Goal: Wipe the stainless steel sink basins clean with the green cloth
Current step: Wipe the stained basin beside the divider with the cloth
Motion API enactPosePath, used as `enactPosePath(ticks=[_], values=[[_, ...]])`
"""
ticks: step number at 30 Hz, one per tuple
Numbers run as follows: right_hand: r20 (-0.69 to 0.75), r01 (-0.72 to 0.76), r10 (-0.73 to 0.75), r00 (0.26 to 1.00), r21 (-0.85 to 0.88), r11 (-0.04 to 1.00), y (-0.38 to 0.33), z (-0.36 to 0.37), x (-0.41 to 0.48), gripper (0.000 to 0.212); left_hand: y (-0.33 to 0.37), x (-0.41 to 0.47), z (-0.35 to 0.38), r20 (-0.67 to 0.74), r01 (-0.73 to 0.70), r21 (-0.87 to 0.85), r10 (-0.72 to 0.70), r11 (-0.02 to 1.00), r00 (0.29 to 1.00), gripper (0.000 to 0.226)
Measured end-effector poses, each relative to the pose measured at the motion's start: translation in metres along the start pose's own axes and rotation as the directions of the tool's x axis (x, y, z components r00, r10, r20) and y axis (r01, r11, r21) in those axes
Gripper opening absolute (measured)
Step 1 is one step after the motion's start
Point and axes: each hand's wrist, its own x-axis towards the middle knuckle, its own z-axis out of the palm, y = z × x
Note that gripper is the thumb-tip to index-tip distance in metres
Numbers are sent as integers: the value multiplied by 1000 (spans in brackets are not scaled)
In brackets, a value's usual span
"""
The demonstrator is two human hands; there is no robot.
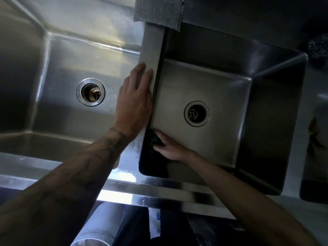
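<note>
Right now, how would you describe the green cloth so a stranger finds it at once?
Find the right basin, the one with the darker drain. In its shaded near-left corner, the right hand presses a small dark green cloth against the wall. It is the only green thing there.

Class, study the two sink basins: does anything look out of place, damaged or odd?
A dark grey pad hangs over the back ledge above the divider. Otherwise nothing stands out; no spills or damage show.

Green cloth [154, 139]: bunched, pressed against right basin's left wall, near corner, largely in shadow.
Basins [221, 96]: stainless steel, side by side.
</note>
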Motion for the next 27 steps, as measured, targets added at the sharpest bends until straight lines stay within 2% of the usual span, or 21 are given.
enactPosePath(ticks=[3, 7, 10, 12, 16, 18, 21, 23, 25, 27], values=[[113, 36, -17, 993, -167, 985, 11, 1, 0, 53, 0, -7, -1, 14, 2, 66, -3, 998, 1000, 46], [139, 81, -31, 990, -369, 926, 13, 3, 4, 59, 2, -55, -9, 19, -8, 105, 6, 994, 1000, 41], [167, 153, -99, 981, -358, 921, 1, 3, -6, 60, 9, -112, -16, 51, 47, 123, -54, 991, 997, 44], [181, 220, -167, 969, -332, 917, -9, -3, -24, 52, 16, -141, -17, 68, 105, 147, -116, 984, 991, 49], [136, 295, -279, 951, -109, 949, -4, -17, -64, 32, 39, -175, -9, 64, 249, 184, -264, 951, 962, 56], [140, 281, -263, 955, -131, 951, 10, -20, -62, 31, 53, -184, -3, 40, 326, 209, -341, 922, 939, 59], [171, 185, -135, 976, -318, 930, 30, -22, -44, 40, 66, -190, 6, 12, 384, 292, -405, 876, 914, 63], [156, 200, -153, 976, -356, 913, 36, -23, -46, 38, 68, -192, 7, 3, 402, 301, -423, 864, 906, 62], [123, 281, -256, 959, -265, 922, 31, -28, -64, 29, 67, -191, 7, -1, 407, 285, -425, 868, 905, 61], [122, 309, -294, 948, -135, 941, 31, -33, -81, 20, 67, -191, 6, 14, 419, 272, -439, 866, 898, 62]])
